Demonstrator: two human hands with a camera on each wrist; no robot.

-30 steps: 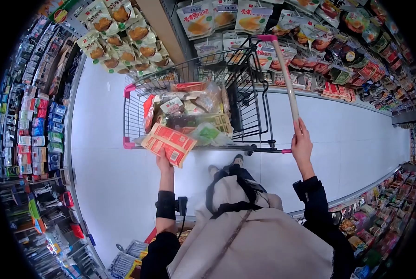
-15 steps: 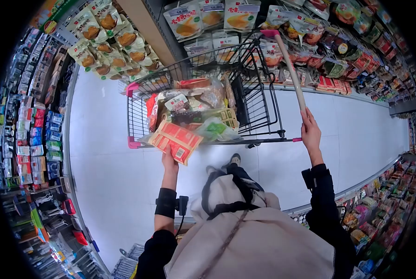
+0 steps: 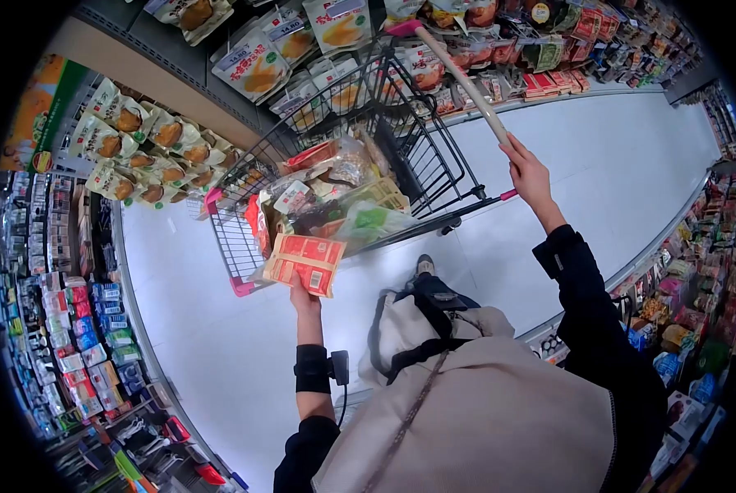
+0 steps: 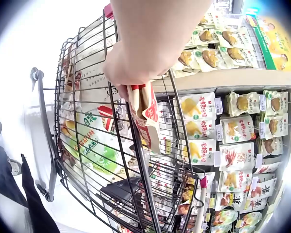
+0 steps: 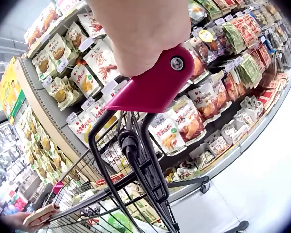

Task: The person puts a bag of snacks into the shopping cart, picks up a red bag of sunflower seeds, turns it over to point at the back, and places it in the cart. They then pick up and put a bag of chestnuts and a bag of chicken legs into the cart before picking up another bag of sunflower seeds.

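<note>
My left hand (image 3: 304, 297) grips a flat red-and-cream food packet (image 3: 306, 261) by its lower edge, over the near side of the shopping cart (image 3: 241, 286). In the left wrist view the packet (image 4: 146, 119) shows edge-on, right at the cart's top wire. My right hand (image 3: 532, 177) is curled round the near end of the cart's pale push handle (image 3: 466, 82). Close up in the right wrist view, this hand (image 5: 140, 53) covers the bar beside its magenta end bracket (image 5: 155, 85). Several bagged goods, among them a clear bag with green print (image 3: 372, 218), lie in the cart.
Pouches with pictures of food (image 3: 257, 66) hang on the shelf beyond the cart. A side rack (image 3: 150, 152) of similar pouches stands by its front corner. More stocked shelves line the left (image 3: 80, 329) and right (image 3: 680, 304). White floor (image 3: 590, 164) runs between them.
The head view has turned, so the cart now lies slanted and the shelves have shifted. The packet stays in my left hand near the cart's side, and my right hand keeps the handle.
</note>
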